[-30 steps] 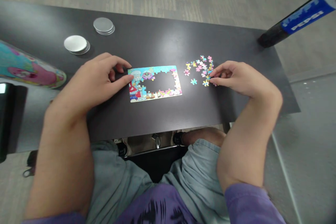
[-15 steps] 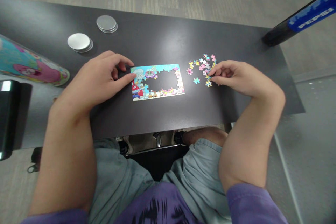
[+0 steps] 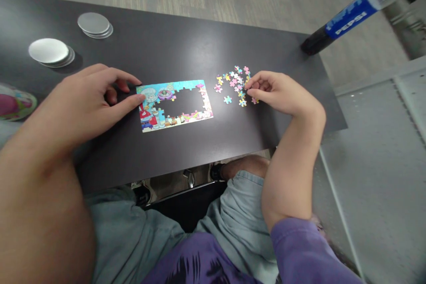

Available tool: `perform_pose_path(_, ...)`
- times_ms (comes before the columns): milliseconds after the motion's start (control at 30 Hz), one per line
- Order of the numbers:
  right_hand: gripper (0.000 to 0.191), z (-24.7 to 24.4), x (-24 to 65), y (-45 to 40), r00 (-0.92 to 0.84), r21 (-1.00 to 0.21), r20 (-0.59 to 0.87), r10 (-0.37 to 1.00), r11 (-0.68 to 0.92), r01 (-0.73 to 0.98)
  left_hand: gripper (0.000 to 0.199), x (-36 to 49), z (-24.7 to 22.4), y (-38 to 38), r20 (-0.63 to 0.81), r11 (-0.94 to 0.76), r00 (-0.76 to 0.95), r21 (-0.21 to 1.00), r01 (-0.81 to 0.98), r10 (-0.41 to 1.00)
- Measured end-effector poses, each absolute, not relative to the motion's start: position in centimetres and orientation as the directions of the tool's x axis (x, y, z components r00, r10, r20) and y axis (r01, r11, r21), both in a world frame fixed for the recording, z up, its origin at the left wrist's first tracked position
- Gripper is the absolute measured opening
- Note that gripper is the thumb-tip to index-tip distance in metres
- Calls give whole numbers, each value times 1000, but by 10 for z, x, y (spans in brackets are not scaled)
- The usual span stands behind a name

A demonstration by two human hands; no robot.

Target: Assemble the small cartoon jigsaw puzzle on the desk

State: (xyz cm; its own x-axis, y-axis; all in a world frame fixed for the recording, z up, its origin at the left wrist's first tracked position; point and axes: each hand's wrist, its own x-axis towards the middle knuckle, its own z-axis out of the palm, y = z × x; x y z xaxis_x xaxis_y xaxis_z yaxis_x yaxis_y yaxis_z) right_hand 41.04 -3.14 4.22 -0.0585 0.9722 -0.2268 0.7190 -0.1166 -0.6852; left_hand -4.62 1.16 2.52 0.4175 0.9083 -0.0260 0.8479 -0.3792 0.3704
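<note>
A partly assembled jigsaw puzzle (image 3: 149, 93) with cartoon pictures lies flat on the dark table. Its border is joined all round and bare tabletop shows through the middle. At its left edge rests my left hand (image 3: 96, 93), thumb and index finger apart, the thumb touching the puzzle and the index tip by the upper left corner. To the right, loose puzzle pieces (image 3: 234, 82) lie in a scattered heap. My right hand (image 3: 279, 91) is at the right side of this heap, thumb and fingers pinched together; a piece seems to be between the tips, partly hidden.
Two stacks of round silvery discs, a nearer stack (image 3: 49, 51) and a farther stack (image 3: 93, 23), are at the table's left. A Pepsi bottle (image 3: 346, 22) stands near the far right corner. A colourful cylinder (image 3: 16, 103) shows at the left edge.
The view has turned to the right, so everything appears farther left and more of the bottle shows. Both hands keep nearly the same places beside the puzzle and the loose pieces.
</note>
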Motion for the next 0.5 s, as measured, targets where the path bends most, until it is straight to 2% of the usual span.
perform_pose_path(133,9,44,412,-35,-54,-685,-218,974,-113,720,59,-49,20,13,-32,-380,417,353,855,908)
perform_pose_path(267,7,44,412,-35,-17,-666,-160,987,-95,740,58,-57,7,14,50,-412,421,339,846,906)
perform_pose_path(433,4,39,416,-26,190,-608,265,945,11,794,62,-63,-1,13,101,-480,478,357,801,873)
perform_pose_path(500,6,40,417,-26,205,-602,343,917,47,797,65,-63,0,13,80,-473,482,381,794,873)
